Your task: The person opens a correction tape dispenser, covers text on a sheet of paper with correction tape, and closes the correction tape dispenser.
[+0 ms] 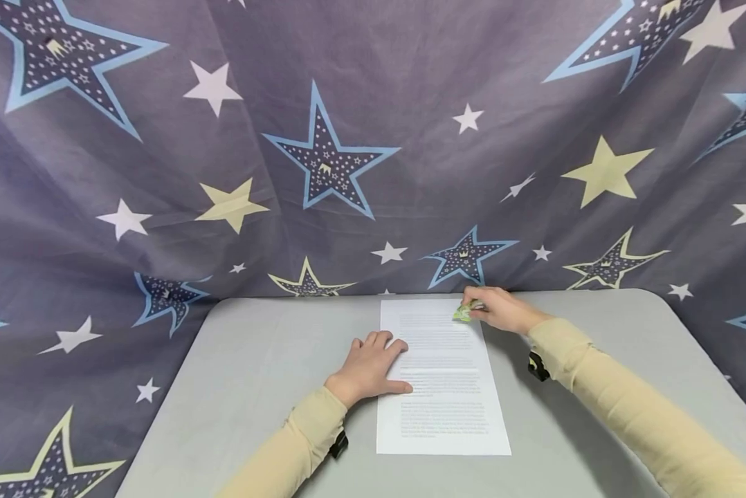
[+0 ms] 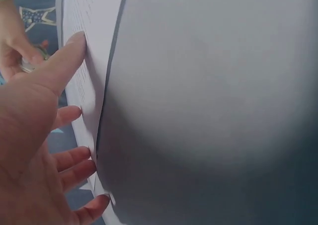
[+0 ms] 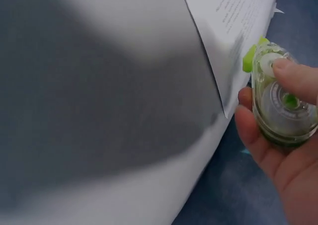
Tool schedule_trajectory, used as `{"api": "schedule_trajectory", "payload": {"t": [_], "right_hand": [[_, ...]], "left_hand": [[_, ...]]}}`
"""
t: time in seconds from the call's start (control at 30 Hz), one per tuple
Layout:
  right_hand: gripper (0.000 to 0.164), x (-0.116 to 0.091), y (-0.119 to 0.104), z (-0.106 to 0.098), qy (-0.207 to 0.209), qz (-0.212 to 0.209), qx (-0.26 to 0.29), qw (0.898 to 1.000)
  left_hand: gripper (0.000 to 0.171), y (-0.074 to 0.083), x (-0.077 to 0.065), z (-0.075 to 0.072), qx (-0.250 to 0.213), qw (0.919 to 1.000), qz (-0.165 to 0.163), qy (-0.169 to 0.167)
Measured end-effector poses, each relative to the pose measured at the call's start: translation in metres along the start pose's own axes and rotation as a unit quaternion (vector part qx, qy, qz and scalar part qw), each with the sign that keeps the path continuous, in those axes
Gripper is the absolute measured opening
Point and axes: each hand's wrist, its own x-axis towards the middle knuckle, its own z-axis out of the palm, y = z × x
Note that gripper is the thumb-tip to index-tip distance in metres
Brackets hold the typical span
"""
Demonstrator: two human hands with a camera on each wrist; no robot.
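Note:
A printed sheet of paper (image 1: 444, 398) lies on the table with lines of small text down it. My left hand (image 1: 371, 369) rests with spread fingers across the sheet's left edge, thumb and fingertips on the paper. Near the top right of the page, my right hand (image 1: 500, 309) grips a correction tape dispenser (image 1: 465, 311) just over the first printed lines. In the right wrist view the dispenser (image 3: 285, 98) has a clear case, reels inside and a bright green tip; the thumb presses on one side with the fingers curled around the other.
The grey table (image 1: 273, 360) has rounded far corners. Behind its far edge hangs a dark curtain (image 1: 360, 228) printed with stars. Dark straps with small devices show under both wrists, one below the right sleeve cuff (image 1: 556, 346).

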Motion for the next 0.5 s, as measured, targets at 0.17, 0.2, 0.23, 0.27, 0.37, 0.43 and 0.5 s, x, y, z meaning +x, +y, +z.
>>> {"api": "schedule_trajectory", "payload": {"t": [0.17,0.2,0.23,0.27,0.37,0.43,0.5], "right_hand": [[0.022,0.006,0.009,0.011,0.003,-0.014,-0.011,1.000],[0.023,0.007,0.010,0.012,0.006,-0.018,-0.014,1.000],[0.024,0.009,0.010,0.013,0.010,-0.023,-0.016,1.000],[0.025,0.010,0.011,0.014,0.013,-0.030,-0.019,0.999],[0.027,0.014,0.012,0.014,0.022,-0.056,-0.025,0.998],[0.028,0.016,0.013,0.014,0.026,-0.073,-0.026,0.997],[0.030,0.017,0.015,0.014,0.027,-0.084,-0.030,0.996]], "left_hand": [[0.084,0.001,0.002,0.001,0.001,1.0000,-0.003,-0.004],[0.084,0.000,0.002,0.001,0.001,1.0000,-0.005,-0.006],[0.084,0.000,0.003,0.002,0.001,1.0000,-0.007,-0.005],[0.083,-0.001,0.003,0.002,0.000,1.0000,-0.007,-0.004],[0.081,-0.003,0.004,0.003,-0.004,1.0000,-0.007,-0.001],[0.080,-0.004,0.005,0.003,-0.009,1.0000,-0.004,0.003],[0.080,-0.004,0.006,0.003,-0.012,0.9999,-0.002,0.005]]}}
